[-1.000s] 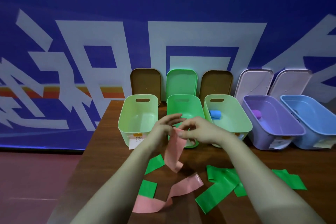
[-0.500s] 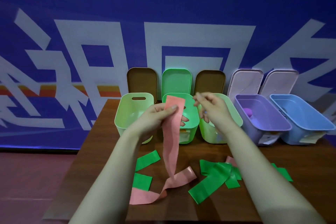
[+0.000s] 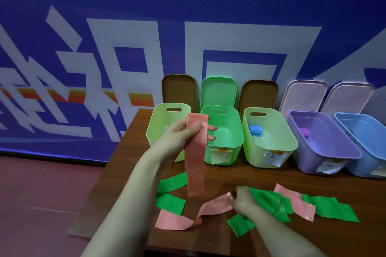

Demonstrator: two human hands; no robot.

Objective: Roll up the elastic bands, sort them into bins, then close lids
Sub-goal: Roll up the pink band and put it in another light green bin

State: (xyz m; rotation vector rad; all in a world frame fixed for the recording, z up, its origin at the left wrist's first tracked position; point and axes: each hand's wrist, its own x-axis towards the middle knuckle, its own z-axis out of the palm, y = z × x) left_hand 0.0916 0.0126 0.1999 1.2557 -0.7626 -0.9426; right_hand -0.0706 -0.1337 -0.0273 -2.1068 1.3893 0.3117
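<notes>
My left hand (image 3: 183, 133) pinches the top end of a long pink elastic band (image 3: 195, 165) and holds it up in front of the bins. The band hangs down unrolled, and its other half lies curved on the brown table (image 3: 133, 152). My right hand (image 3: 243, 201) is low on the table, fingers curled on that lying end. Several flat green bands (image 3: 269, 202) and a second pink band (image 3: 296, 202) lie around it. A light green bin (image 3: 152, 131) and a green bin (image 3: 236, 144) stand just behind the raised band.
A third light green bin (image 3: 292, 144) holds a blue roll (image 3: 255, 130). A purple bin (image 3: 325, 165) holds a purple roll (image 3: 305, 132), and a blue bin (image 3: 355, 131) stands at the far right. Several lids (image 3: 178, 92) lean on the blue wall behind.
My right hand dropped from bin height to the table and took the lying end of the pink band. My left hand kept the top end raised.
</notes>
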